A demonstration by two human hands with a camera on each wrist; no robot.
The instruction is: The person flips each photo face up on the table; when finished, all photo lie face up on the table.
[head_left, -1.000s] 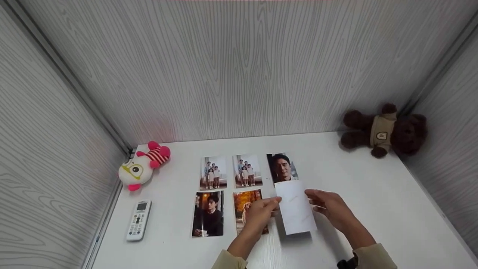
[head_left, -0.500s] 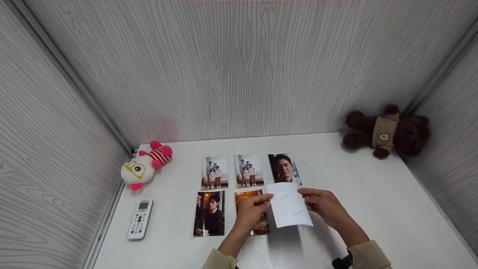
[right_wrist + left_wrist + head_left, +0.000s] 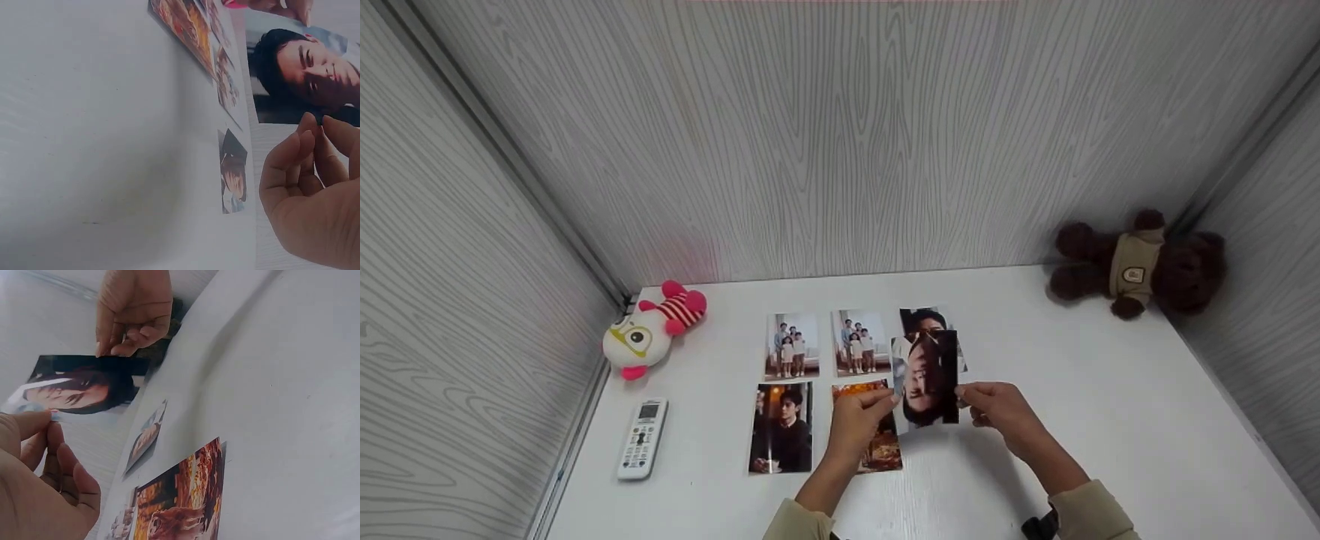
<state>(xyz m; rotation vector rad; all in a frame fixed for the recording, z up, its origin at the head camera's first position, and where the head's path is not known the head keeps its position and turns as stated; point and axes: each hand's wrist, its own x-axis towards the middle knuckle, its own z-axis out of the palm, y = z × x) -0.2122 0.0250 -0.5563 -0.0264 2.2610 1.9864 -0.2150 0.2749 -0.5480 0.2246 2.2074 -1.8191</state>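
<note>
A portrait photo (image 3: 924, 379) is held up off the table, its picture upside down in the head view. My left hand (image 3: 851, 427) pinches one long edge, and my right hand (image 3: 1003, 412) pinches the opposite one. In both wrist views the held photo (image 3: 79, 388) (image 3: 306, 73) sits between thumb and fingertips. Behind it, another portrait photo (image 3: 922, 319) lies on the table, partly covered. Beneath my left hand is a photo of a dog among autumn leaves (image 3: 889, 450), also partly hidden.
Two matching family photos (image 3: 792, 345) (image 3: 860, 343) lie in the back row. In front of them lies a photo of a person in a dark sweater (image 3: 781, 431). A white remote (image 3: 643, 439) and a pink-and-white plush toy (image 3: 649, 334) are at left; a brown teddy bear (image 3: 1136, 266) is at back right.
The held photo has turned from its white back to its picture side. Both hands have shifted slightly left while keeping hold of its edges. The photos on the table stay put.
</note>
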